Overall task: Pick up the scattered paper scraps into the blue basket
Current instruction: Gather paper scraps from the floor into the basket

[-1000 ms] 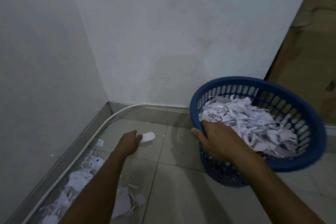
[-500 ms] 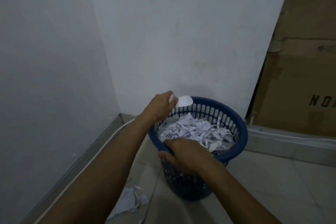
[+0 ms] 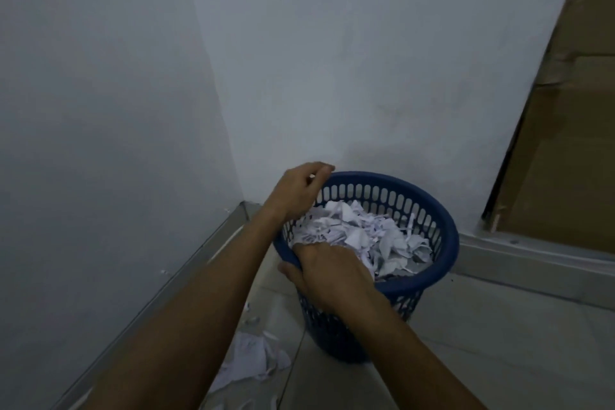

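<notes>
Two hands work at the blue basket (image 3: 442, 243), which stands on the tiled floor (image 3: 499, 343) in the corner of the room, just beside the white wall (image 3: 366, 76). The basket is upright and holds a deep heap of white paper scraps (image 3: 366, 236).

The right hand (image 3: 329, 273) clamps the near rim of the basket: the thumb lies outside the rim and the fingers curl over it into the basket, touching the heap. The left hand (image 3: 296, 193) sits over the left rim of the basket, fingers loosely curled, fingertips close together near the far-left rim. No scrap is visible between its fingers; it appears to hold nothing, although the palm side is hidden.

The remaining scraps on the floor (image 3: 253, 359) lie to the near left of the basket, below the left forearm, close to the grey skirting (image 3: 166, 283). A few smaller bits lie between that pile and the basket base. The pile runs roughly along the skirting line.

Judgement: the left hand is the free one and the nearer to the floor pile, so the coming pick likely falls to it, with a reach down and back from the rim. The right hand steadies the basket. Loose, light scraps may slip from a pinch.
</notes>
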`<state>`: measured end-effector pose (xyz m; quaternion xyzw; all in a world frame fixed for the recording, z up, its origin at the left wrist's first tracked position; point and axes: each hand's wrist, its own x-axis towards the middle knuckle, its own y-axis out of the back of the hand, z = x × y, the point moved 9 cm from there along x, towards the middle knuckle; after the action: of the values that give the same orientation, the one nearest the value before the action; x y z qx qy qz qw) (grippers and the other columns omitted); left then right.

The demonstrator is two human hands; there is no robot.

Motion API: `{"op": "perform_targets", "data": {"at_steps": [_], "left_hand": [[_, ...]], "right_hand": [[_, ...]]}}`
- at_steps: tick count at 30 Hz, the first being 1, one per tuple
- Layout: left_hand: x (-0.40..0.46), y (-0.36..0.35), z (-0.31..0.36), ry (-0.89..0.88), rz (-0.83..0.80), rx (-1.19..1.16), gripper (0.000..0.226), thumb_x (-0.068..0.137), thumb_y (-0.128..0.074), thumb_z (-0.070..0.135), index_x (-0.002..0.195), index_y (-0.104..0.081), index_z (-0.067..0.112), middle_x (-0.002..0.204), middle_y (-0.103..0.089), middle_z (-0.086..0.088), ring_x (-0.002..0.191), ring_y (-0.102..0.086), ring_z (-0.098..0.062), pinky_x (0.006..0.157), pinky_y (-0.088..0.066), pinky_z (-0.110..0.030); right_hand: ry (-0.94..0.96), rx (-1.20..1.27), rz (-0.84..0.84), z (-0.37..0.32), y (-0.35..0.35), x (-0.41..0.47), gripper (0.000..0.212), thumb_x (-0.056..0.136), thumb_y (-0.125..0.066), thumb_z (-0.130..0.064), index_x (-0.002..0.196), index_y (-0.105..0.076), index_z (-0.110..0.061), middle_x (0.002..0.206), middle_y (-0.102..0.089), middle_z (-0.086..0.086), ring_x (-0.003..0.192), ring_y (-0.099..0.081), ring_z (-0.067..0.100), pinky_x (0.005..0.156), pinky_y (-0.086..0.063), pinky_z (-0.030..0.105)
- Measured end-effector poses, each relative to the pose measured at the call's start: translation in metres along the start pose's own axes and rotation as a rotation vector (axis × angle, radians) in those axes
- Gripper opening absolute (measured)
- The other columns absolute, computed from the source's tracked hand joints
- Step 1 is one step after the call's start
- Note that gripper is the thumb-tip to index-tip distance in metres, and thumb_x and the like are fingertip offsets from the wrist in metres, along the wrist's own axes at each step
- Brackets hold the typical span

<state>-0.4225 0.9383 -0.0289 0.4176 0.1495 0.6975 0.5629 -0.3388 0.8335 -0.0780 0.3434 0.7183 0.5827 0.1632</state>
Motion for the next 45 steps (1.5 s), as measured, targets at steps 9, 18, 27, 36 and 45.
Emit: {"op": "perform_targets", "data": {"at_steps": [9, 18, 27, 36, 45], "left_hand": [[-0.093, 0.068, -0.171, 0.352, 0.228, 0.134, 0.039, 0.092, -0.043, 0.045, 0.103, -0.070, 0.019, 0.094, -0.070, -0.003, 0.081, -0.064, -0.021, 0.078, -0.054, -0.038], [-0.179, 0.007, -0.306, 0.629, -0.091, 0.172, 0.052, 0.093, -0.066, 0.026, 0.140, -0.049, 0.012, 0.139, -0.053, -0.015, 0.121, -0.055, -0.031, 0.101, -0.044, -0.035], [-0.157, -0.036, -0.356, 0.569, -0.189, 0.318, 0.074, 0.096, -0.056, 0.048, 0.156, -0.022, 0.020, 0.162, -0.022, -0.009, 0.146, -0.025, -0.024, 0.117, -0.022, -0.033], [-0.184, -0.083, -0.399, 0.599, -0.374, 0.502, 0.110, 0.070, 0.000, 0.093, 0.157, 0.005, 0.027, 0.163, 0.017, -0.005, 0.151, 0.017, -0.025, 0.121, 0.006, -0.044], [-0.225, -0.071, -0.355, 0.571, -0.592, 0.404, 0.127, 0.054, -0.016, 0.104, 0.158, -0.001, 0.032, 0.164, 0.015, 0.004, 0.151, 0.014, -0.016, 0.122, 0.005, -0.043]], "right_hand": [[-0.076, -0.002, 0.001, -0.010, -0.018, 0.051, 0.049, 0.104, -0.034, -0.052, 0.116, -0.060, -0.012, 0.111, -0.065, 0.011, 0.096, -0.063, 0.028, 0.071, -0.039, 0.032], [-0.072, 0.050, -0.036, -0.006, -0.033, 0.086, 0.036, 0.102, -0.033, -0.056, 0.098, -0.048, -0.024, 0.101, -0.063, 0.004, 0.081, -0.051, 0.019, 0.071, -0.040, 0.033], [-0.089, 0.039, -0.050, -0.017, -0.038, 0.110, 0.039, 0.103, -0.024, -0.055, 0.097, -0.047, -0.024, 0.082, -0.046, -0.007, 0.063, -0.036, 0.005, 0.068, -0.027, 0.023], [-0.093, 0.164, -0.036, -0.020, -0.035, 0.102, 0.051, 0.080, -0.008, -0.076, 0.074, -0.034, -0.033, 0.070, -0.044, -0.012, 0.059, -0.041, 0.001, 0.056, -0.027, 0.016], [-0.077, 0.201, -0.031, -0.017, -0.035, 0.101, 0.048, 0.090, -0.020, -0.071, 0.075, -0.039, -0.030, 0.069, -0.046, -0.011, 0.060, -0.043, 0.001, 0.055, -0.028, 0.019]]}}
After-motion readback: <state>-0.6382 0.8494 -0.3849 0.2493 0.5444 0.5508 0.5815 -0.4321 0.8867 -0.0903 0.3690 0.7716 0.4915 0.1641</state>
